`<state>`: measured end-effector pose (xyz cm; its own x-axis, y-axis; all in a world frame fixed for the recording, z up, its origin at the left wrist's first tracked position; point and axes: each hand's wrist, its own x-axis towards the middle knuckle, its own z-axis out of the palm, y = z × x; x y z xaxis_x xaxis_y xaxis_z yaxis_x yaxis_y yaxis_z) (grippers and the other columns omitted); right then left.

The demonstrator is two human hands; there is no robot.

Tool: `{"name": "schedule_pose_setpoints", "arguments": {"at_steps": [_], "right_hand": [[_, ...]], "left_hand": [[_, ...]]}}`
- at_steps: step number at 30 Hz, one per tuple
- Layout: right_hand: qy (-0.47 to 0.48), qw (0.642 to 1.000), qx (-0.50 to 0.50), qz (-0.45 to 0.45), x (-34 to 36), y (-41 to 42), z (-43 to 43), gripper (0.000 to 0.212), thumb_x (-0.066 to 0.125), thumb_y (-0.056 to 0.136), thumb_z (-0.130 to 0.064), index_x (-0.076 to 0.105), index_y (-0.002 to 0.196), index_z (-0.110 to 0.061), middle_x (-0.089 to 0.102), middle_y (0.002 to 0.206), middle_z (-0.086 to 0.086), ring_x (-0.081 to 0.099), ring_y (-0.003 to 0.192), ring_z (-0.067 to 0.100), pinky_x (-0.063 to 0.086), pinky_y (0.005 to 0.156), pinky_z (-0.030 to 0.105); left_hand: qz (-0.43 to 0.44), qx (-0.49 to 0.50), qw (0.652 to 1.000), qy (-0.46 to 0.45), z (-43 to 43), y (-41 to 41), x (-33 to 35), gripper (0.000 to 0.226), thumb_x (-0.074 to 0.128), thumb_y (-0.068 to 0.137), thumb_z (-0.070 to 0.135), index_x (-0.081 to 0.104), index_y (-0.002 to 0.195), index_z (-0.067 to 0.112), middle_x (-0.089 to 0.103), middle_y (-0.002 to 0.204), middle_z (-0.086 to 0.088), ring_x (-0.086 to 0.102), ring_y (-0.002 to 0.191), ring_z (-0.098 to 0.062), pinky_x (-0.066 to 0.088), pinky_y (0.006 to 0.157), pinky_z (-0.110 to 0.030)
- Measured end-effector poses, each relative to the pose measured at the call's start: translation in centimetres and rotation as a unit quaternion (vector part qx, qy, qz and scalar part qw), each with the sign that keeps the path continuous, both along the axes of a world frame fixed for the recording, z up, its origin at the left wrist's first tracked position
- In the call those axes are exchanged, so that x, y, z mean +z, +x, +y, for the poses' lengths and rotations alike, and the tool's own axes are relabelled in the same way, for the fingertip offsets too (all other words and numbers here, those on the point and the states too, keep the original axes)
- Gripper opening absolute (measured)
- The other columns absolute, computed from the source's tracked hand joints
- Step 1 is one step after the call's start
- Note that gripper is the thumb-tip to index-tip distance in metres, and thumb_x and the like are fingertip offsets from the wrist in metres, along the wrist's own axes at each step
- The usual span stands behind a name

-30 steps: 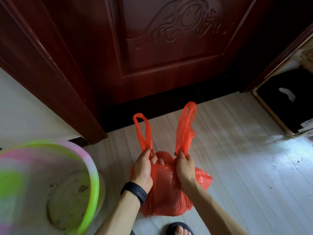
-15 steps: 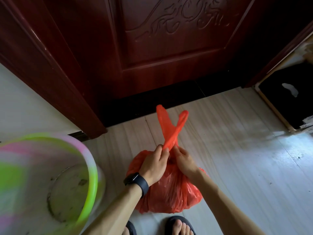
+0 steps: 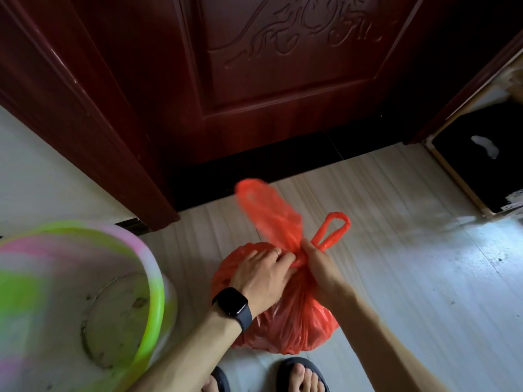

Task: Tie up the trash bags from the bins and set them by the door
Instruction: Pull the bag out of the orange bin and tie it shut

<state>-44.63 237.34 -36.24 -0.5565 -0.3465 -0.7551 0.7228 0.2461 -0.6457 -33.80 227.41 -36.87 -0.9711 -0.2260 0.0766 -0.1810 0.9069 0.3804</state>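
Dark red carved door (image 3: pixel 283 89), black threshold (image 3: pixel 254 171), pale plank floor (image 3: pixel 424 278), white wall (image 3: pixel 42 179) left.

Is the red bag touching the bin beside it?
Apart. The head view shows a strip of floor between the red bag and the bin.

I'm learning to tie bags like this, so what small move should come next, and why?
Probably pull the wide handle and the narrow handle apart to cinch the knot. The left hand and right hand pinch the red bag at its neck, where the handles cross, and both loops stick out loose.
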Motion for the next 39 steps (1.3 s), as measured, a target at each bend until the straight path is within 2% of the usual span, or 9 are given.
{"name": "schedule_pose_setpoints", "arguments": {"at_steps": [4,8,11,13,16,21,28,35,39], "right_hand": [[-0.051,0.992,-0.053,-0.102,0.8,-0.2,0.3,0.033,0.054,0.096,-0.037,0.060,0.071,-0.016,0.055,0.059,0.002,0.059,0.055,0.019,0.051,0.058,0.032],[-0.098,0.989,-0.026,-0.112,0.7,0.1,1.0,0.049,0.045,0.098,-0.036,0.067,0.066,-0.005,0.064,0.063,0.014,0.066,0.057,0.028,0.055,0.062,0.036],[-0.148,0.982,0.029,-0.115,1.1,0.2,1.2,0.055,0.041,0.095,-0.034,0.070,0.066,0.002,0.067,0.068,0.019,0.070,0.063,0.030,0.059,0.065,0.036],[-0.162,0.980,0.054,-0.102,1.5,0.2,1.3,0.041,0.057,0.084,-0.034,0.070,0.073,0.003,0.067,0.073,0.021,0.070,0.065,0.029,0.060,0.064,0.034],[-0.155,0.980,0.111,-0.057,1.0,-0.3,1.9,0.038,0.079,0.074,-0.024,0.067,0.096,0.004,0.063,0.093,0.025,0.065,0.076,0.031,0.057,0.075,0.039],[-0.140,0.960,0.236,0.052,1.6,-1.0,2.6,0.008,0.077,0.079,0.000,0.072,0.086,0.001,0.073,0.091,0.020,0.070,0.085,0.029,0.058,0.080,0.036],[-0.027,0.923,0.194,0.332,-1.0,0.4,2.3,0.011,0.074,0.077,-0.008,0.069,0.080,-0.017,0.072,0.083,0.004,0.069,0.072,0.017,0.054,0.065,0.034],[-0.052,0.963,0.084,0.249,-0.4,1.1,2.8,0.011,0.078,0.081,-0.003,0.072,0.089,-0.006,0.075,0.091,0.016,0.072,0.086,0.037,0.058,0.079,0.049],[-0.053,0.946,0.113,0.299,-0.3,1.6,2.8,0.014,0.079,0.081,-0.019,0.076,0.094,-0.021,0.075,0.101,0.007,0.072,0.095,0.029,0.056,0.087,0.055]], "left_hand": [[-0.056,0.084,0.934,0.343,-0.7,-0.2,0.6,0.029,0.058,0.092,0.048,0.069,0.104,0.025,0.073,0.095,0.009,0.067,0.090,-0.004,0.052,0.082,-0.029],[-0.146,0.089,0.872,0.458,-2.3,-0.4,1.3,0.027,0.052,0.098,0.041,0.070,0.087,0.023,0.069,0.068,0.009,0.062,0.065,0.003,0.045,0.071,-0.013],[-0.186,0.134,0.799,0.556,-3.0,-0.9,0.9,0.032,0.049,0.100,0.037,0.067,0.088,0.013,0.054,0.055,0.008,0.057,0.056,-0.010,0.048,0.072,-0.027],[-0.212,0.170,0.726,0.632,-3.5,-1.2,0.4,0.029,0.053,0.099,0.032,0.066,0.089,0.007,0.052,0.057,0.004,0.053,0.054,-0.012,0.047,0.063,-0.028],[-0.249,0.148,0.682,0.672,-4.5,-1.5,0.2,0.019,0.062,0.093,0.023,0.072,0.094,0.006,0.070,0.082,-0.007,0.067,0.080,-0.021,0.056,0.082,-0.034],[-0.289,0.165,0.557,0.760,-5.1,-2.3,1.4,0.038,0.054,0.092,0.034,0.051,0.058,0.016,0.029,0.041,0.007,0.027,0.035,-0.006,0.033,0.048,-0.018],[-0.325,0.131,0.623,0.700,-4.3,-2.4,1.9,0.059,0.041,0.094,0.057,0.060,0.065,0.009,0.045,0.044,0.001,0.041,0.042,-0.011,0.040,0.052,-0.022],[-0.289,0.171,0.764,0.551,-5.9,-2.5,2.1,0.063,0.040,0.093,0.065,0.077,0.099,0.015,0.076,0.097,-0.010,0.072,0.090,-0.024,0.052,0.098,-0.043],[-0.248,0.142,0.769,0.572,-5.2,-2.5,2.0,0.047,0.046,0.093,0.063,0.061,0.128,0.037,0.063,0.132,0.005,0.059,0.121,-0.015,0.039,0.112,-0.039]]}}
